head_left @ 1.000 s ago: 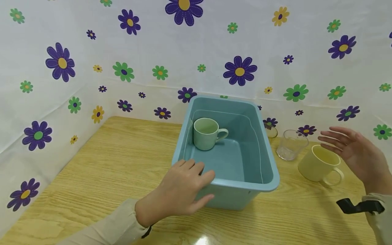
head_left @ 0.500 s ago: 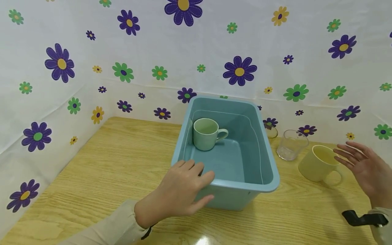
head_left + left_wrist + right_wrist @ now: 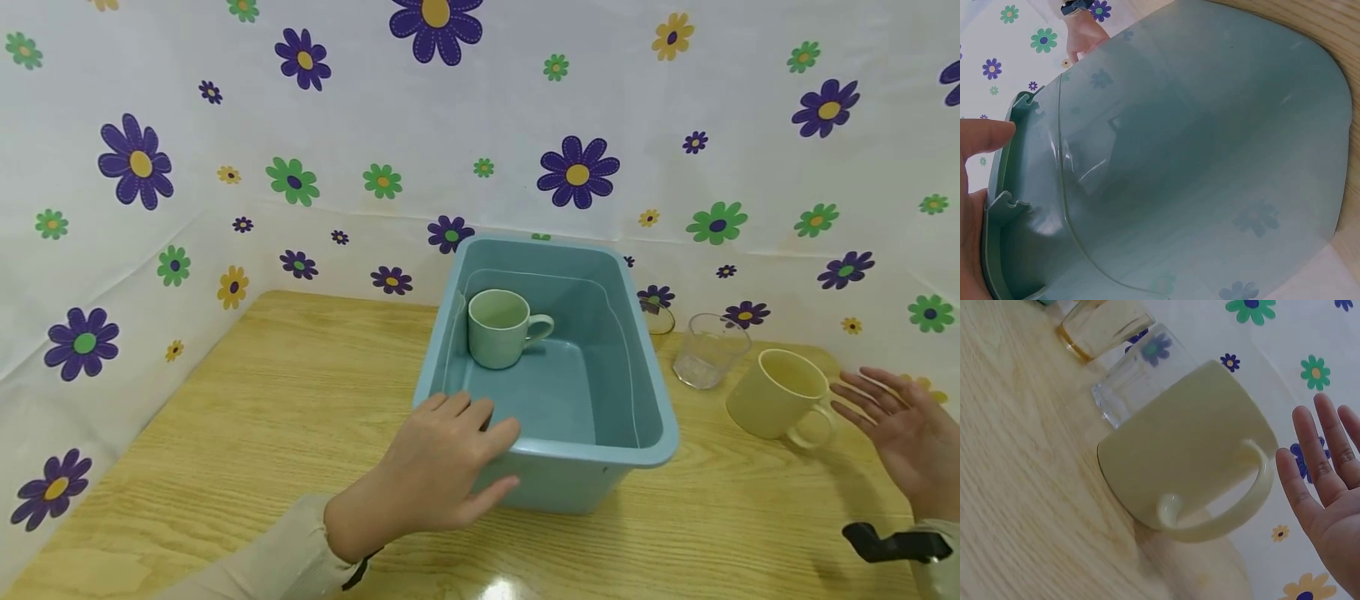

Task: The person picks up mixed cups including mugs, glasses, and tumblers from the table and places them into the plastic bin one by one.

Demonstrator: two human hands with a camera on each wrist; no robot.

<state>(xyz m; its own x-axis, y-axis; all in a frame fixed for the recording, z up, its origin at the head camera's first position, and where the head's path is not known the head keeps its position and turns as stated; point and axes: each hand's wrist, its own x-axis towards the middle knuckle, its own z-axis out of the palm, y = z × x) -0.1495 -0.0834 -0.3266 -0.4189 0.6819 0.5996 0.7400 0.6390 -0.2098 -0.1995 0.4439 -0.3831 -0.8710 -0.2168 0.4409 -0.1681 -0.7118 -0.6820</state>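
A blue plastic tub [image 3: 592,452] stands on the wooden table, its near rim gripped by my left hand [image 3: 420,471] at the left corner. The fingers bend over that rim while the thumb points along the outer wall, as the left wrist view of the tub's outside [image 3: 1210,144] also shows. Inside the tub, by its left wall, sits an upright light green mug [image 3: 497,343]. My right hand [image 3: 911,437] is held just right of a pale yellow mug [image 3: 765,407], its fingers spread and holding nothing. The mug's handle [image 3: 1222,525] faces toward that hand's side.
Behind the yellow mug stands a clear glass [image 3: 705,362]. Another glass with an amber tint [image 3: 1104,328] is farther back, partly hidden by the tub in the head view. A white flowered cloth [image 3: 337,125] hangs along the table's back and left.
My right hand has moved from above the yellow mug down and to the right, now beside it. The left hand stays on the tub's rim, and the head view has shifted slightly.
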